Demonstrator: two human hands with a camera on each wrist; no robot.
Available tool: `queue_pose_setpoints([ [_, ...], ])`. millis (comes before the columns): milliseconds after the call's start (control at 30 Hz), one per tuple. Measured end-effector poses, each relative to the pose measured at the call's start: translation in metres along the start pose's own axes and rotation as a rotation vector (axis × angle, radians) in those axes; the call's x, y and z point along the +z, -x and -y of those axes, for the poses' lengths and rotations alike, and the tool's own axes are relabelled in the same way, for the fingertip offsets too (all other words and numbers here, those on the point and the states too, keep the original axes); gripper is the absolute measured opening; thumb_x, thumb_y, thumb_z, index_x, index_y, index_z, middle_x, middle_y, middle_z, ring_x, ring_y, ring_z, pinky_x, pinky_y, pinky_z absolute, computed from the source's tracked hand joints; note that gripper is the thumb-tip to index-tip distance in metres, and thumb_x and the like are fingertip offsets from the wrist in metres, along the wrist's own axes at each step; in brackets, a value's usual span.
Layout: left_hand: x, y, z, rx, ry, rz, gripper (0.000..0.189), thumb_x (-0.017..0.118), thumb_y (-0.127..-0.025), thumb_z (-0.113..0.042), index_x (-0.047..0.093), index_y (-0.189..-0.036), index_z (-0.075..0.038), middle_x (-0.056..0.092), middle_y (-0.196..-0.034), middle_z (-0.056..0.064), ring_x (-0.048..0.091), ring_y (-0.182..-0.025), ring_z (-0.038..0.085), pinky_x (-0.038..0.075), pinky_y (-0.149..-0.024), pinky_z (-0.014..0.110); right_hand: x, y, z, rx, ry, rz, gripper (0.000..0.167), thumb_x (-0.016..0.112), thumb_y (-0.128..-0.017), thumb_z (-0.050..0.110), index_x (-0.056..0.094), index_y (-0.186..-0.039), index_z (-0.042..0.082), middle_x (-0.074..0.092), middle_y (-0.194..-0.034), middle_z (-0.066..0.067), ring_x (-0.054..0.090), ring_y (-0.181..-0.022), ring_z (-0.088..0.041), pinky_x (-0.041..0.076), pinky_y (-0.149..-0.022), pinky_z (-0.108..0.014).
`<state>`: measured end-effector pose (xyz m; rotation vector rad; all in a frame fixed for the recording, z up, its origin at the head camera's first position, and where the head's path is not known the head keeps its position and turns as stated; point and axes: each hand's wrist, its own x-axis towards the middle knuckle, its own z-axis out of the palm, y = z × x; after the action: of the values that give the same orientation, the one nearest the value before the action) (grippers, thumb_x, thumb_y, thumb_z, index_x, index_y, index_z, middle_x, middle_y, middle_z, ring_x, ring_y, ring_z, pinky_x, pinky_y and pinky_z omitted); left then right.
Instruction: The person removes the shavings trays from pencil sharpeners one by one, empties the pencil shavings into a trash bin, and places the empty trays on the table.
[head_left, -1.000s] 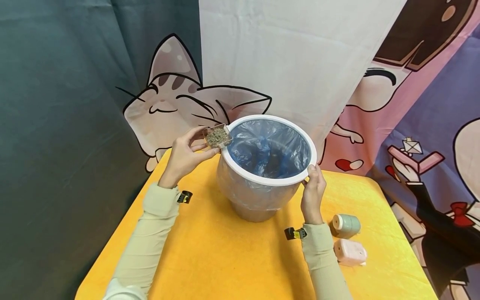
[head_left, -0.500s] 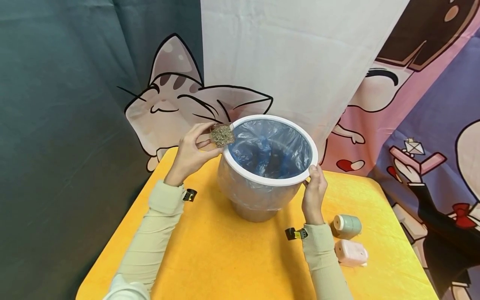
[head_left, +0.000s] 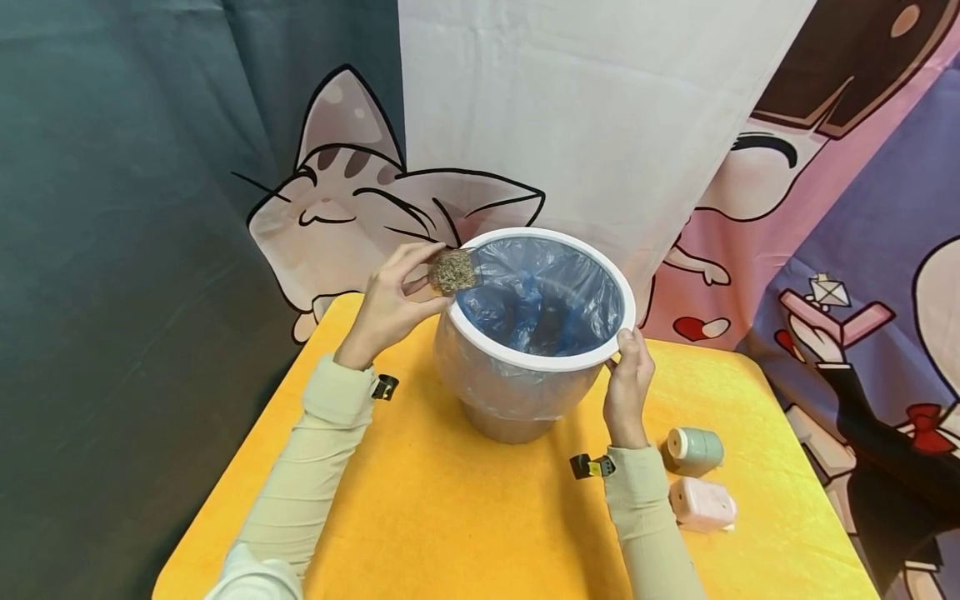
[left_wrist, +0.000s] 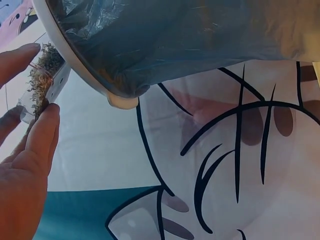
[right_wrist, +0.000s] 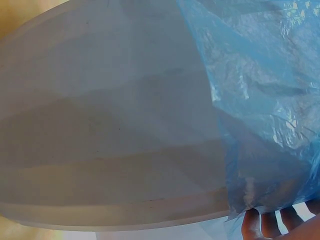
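Observation:
In the head view my left hand (head_left: 393, 304) holds a small clear box of dried greenish-brown bits (head_left: 453, 272) between thumb and fingers. The box tilts toward the trash bin (head_left: 510, 400) at the left side of its white rim (head_left: 536, 363). Up close in the left wrist view, the bits (left_wrist: 42, 80) lie slanted in the box beside the rim. My right hand (head_left: 628, 383) grips the rim on the right, thumb on top. A bluish bag (head_left: 528, 308) lines the bin; its folded-over edge (right_wrist: 260, 100) hangs outside the wall in the right wrist view.
On the yellow table (head_left: 465, 517), a green container (head_left: 695, 452) and a pink container (head_left: 702, 504) lie on their sides to the right of my right forearm. Printed cloth (head_left: 585, 117) hangs close behind the bin.
My left hand has moved slightly right and tipped the clear box of dried bits further toward the bin. The right hand keeps its grip on the rim.

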<state>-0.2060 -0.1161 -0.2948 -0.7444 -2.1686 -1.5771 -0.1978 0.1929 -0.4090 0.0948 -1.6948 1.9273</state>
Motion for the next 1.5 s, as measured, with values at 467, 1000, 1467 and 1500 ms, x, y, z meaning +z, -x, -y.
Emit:
queue_pose_setpoints([
  [467,0.007,-0.009,0.033,0.132,-0.061,-0.003,0.062,0.076,-0.07,0.003,0.056,-0.126,-0.012,0.051,-0.12,0.005,0.054,-0.112,0.018,0.049,-0.091,0.029,0.002,0.0,-0.001,0.002,-0.013,-0.016,0.041,0.042,-0.093,0.029,0.055,-0.127,0.011,0.053,-0.124,-0.009,0.046,-0.109,-0.022,0.049,-0.081,-0.027],
  [1000,0.013,-0.014,0.029,0.185,-0.17,0.02,0.059,0.072,-0.069,0.011,0.056,-0.124,-0.001,0.051,-0.123,0.013,0.051,-0.113,0.026,0.048,-0.092,0.04,0.001,-0.001,0.001,-0.004,-0.012,-0.006,0.041,0.044,-0.093,0.03,0.054,-0.128,0.011,0.053,-0.125,-0.009,0.046,-0.11,-0.023,0.048,-0.081,-0.028],
  [1467,0.021,-0.013,0.023,0.29,-0.296,0.051,0.061,0.071,-0.068,0.011,0.057,-0.124,-0.006,0.05,-0.125,0.011,0.052,-0.107,0.021,0.053,-0.081,0.032,0.001,0.0,0.001,0.0,-0.021,-0.009,0.042,0.044,-0.093,0.031,0.054,-0.128,0.01,0.053,-0.125,-0.009,0.046,-0.109,-0.022,0.048,-0.08,-0.029],
  [1500,0.021,-0.013,0.022,0.296,-0.308,0.053,0.061,0.071,-0.068,0.01,0.057,-0.124,-0.006,0.05,-0.125,0.011,0.052,-0.107,0.021,0.053,-0.079,0.034,0.001,0.0,0.001,0.0,-0.022,-0.01,0.042,0.044,-0.093,0.03,0.054,-0.128,0.01,0.053,-0.125,-0.009,0.046,-0.109,-0.022,0.048,-0.08,-0.029],
])
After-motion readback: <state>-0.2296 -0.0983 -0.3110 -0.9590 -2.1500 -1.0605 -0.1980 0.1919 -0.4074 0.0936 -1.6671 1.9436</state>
